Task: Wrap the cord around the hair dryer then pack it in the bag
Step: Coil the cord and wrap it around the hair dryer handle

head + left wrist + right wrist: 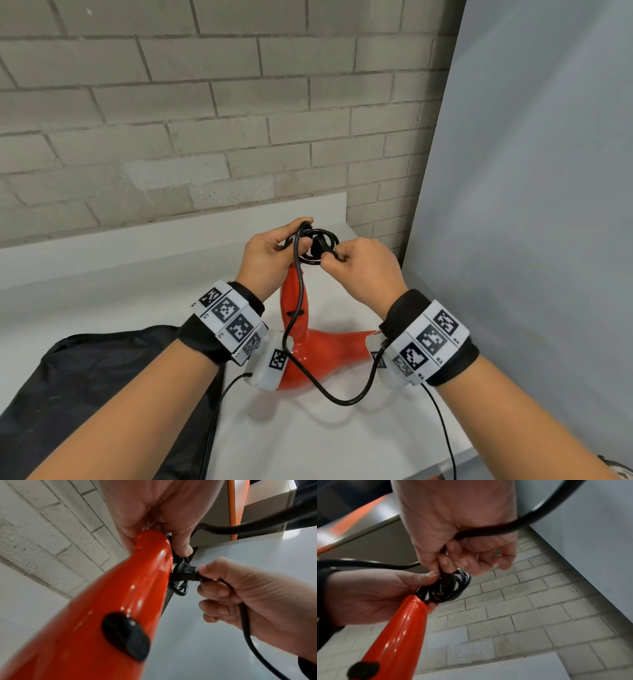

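My left hand (265, 255) grips the top of the red hair dryer (301, 353) handle, fingers (181, 547) curled round its end and over the small coil of black cord (294, 329) bunched there. The dryer stands handle-up on the white bench (137, 284), its body and nozzle resting low between my wrists, the nozzle pointing right. My right hand (363, 270) pinches the black plug (186, 572) at the coil, the other fingers folded in against the palm (the plug's prongs are hidden from me). From the coil one strand of cord runs down along the handle, sags in a loop over the bench near me and rises toward my right wrist. A black switch (126, 635) sits partway down the handle. The black bag (85, 394) lies flat on the bench to the near left, just beside the dryer's body. A grey brick wall (205, 120) stands at the far side, a plain grey panel (531, 205) on the right.
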A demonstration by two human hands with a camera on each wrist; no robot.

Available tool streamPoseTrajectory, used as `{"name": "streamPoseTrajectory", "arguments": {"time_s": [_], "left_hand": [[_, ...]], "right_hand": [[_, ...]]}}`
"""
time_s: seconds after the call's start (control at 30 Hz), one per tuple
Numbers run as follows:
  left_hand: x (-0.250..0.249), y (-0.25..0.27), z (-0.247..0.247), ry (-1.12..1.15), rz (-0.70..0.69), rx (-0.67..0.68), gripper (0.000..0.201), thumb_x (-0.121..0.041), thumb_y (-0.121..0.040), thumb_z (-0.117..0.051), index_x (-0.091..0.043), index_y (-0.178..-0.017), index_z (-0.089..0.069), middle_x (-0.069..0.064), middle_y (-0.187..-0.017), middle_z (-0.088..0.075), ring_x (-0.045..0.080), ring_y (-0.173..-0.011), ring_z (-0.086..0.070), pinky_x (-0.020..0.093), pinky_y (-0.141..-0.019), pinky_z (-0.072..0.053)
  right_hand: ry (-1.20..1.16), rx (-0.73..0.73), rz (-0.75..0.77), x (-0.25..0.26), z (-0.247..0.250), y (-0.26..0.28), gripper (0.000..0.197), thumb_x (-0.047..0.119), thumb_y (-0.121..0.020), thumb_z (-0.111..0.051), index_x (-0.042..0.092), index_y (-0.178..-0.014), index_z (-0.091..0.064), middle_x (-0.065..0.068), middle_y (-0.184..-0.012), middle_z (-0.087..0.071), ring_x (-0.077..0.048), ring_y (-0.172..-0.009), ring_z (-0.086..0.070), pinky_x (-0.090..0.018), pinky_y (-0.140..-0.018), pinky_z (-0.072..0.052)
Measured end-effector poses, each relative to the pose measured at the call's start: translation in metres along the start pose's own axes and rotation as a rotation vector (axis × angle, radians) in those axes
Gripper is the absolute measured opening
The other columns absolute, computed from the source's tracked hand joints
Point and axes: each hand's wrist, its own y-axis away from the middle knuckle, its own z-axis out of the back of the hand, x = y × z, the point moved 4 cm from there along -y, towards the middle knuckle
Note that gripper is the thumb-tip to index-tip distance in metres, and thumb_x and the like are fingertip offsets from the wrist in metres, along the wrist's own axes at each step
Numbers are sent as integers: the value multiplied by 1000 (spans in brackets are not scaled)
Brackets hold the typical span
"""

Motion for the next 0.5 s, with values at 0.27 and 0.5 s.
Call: {"name": "streamPoseTrajectory", "arguments": {"time_s": [0.27, 0.5], "left_hand": [[-4, 2, -2, -11, -16, 90, 31, -7, -84, -57, -29, -107, -59, -3, -89, -65, 2, -59, -55, 11, -50, -45], [-6, 3, -9, 4, -28, 177, 28, -7, -85, -55, -30, -99, -60, -11, -87, -67, 2, -71, -59, 11, -63, -48]], "right_hand": [[-253, 84, -93, -9, -5, -1, 46, 28, -83, -55, 15, -43, -35, 1, -42, -32, -16, -41, -29, -27, -47, -27], [-373, -256, -159, -17, -8, 4, 25, 24, -74, -66, 12, -69, -46, -5, -65, -50, -17, -56, -44, -27, -50, -40]]}}
